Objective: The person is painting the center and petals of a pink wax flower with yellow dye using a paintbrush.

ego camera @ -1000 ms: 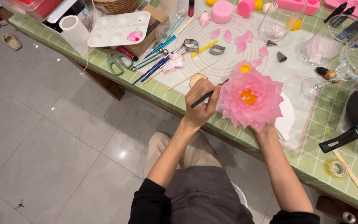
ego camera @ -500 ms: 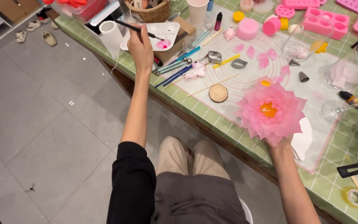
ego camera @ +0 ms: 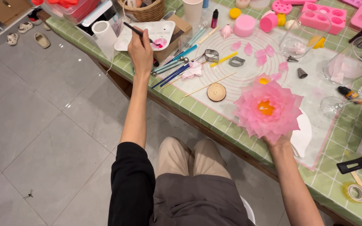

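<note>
My left hand [ego camera: 141, 51] is stretched out to the far left and grips a thin dark paintbrush [ego camera: 137, 31]. The brush tip rests in the pink paint well of a white palette [ego camera: 147, 33]. My right hand [ego camera: 278, 141] holds a large pink paper-like flower [ego camera: 269, 111] with an orange-yellow centre from below, above the translucent work mat [ego camera: 248, 71]. Most of that hand is hidden behind the petals. Loose pink petals [ego camera: 259, 53] lie on the mat beyond the flower.
On the green tiled table [ego camera: 197, 111] lie blue-handled tools [ego camera: 174, 69], a round wooden disc [ego camera: 216, 91], metal cutters [ego camera: 211, 55], pink moulds [ego camera: 322, 14], wine glasses [ego camera: 336, 109], a tape roll [ego camera: 354, 192], a paper roll [ego camera: 102, 37] and a wicker basket [ego camera: 145, 10]. Grey tiled floor lies left.
My left hand moved from beside the flower out to the palette at the far left, carrying the brush. The flower stays in my right hand, shifted slightly right.
</note>
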